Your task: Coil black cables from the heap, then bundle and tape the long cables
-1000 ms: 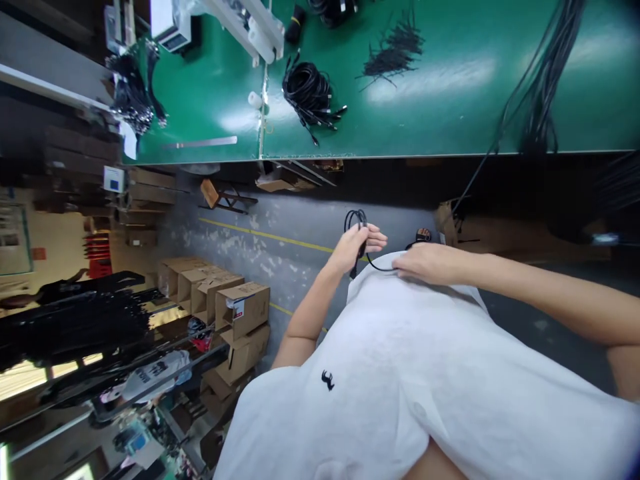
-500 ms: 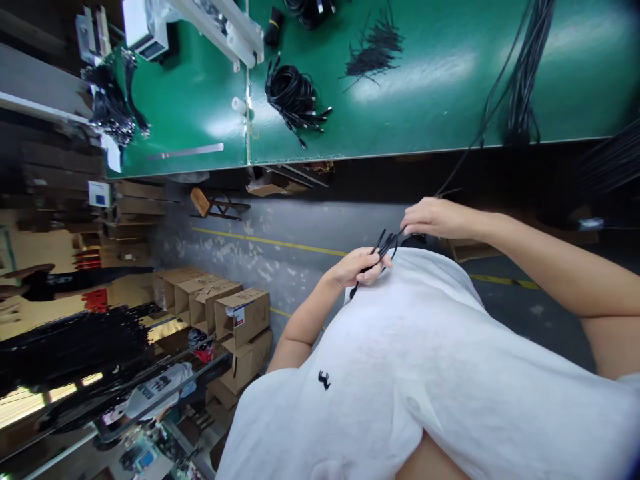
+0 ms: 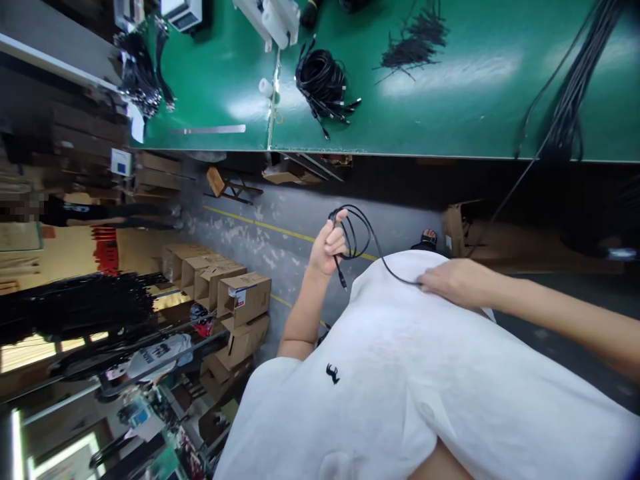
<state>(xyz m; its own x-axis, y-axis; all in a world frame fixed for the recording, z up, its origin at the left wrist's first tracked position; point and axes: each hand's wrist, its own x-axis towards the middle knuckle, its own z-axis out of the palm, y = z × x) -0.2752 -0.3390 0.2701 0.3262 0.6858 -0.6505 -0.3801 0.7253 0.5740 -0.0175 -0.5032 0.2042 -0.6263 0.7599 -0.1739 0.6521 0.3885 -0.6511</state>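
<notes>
You're wearing a loose white shirt (image 3: 390, 333), softly creased and faintly greyish in patches across the front. A small black emblem (image 3: 333, 374) with a curved, animal-like outline sits on your left chest. Your left sleeve (image 3: 273, 383) is short, leaving the left forearm (image 3: 300, 317) bare; your left hand (image 3: 329, 245) and right hand (image 3: 450, 282) are bare too. Past the shirt's hem shows a dark, open-toed sandal (image 3: 427, 245), its details too small to tell.

On the workbench (image 3: 465, 123) I see a cable coil (image 3: 321, 75) at the person's (image 3: 390, 373) eleven o'clock; cartons (image 3: 245, 300) stand at nine.
</notes>
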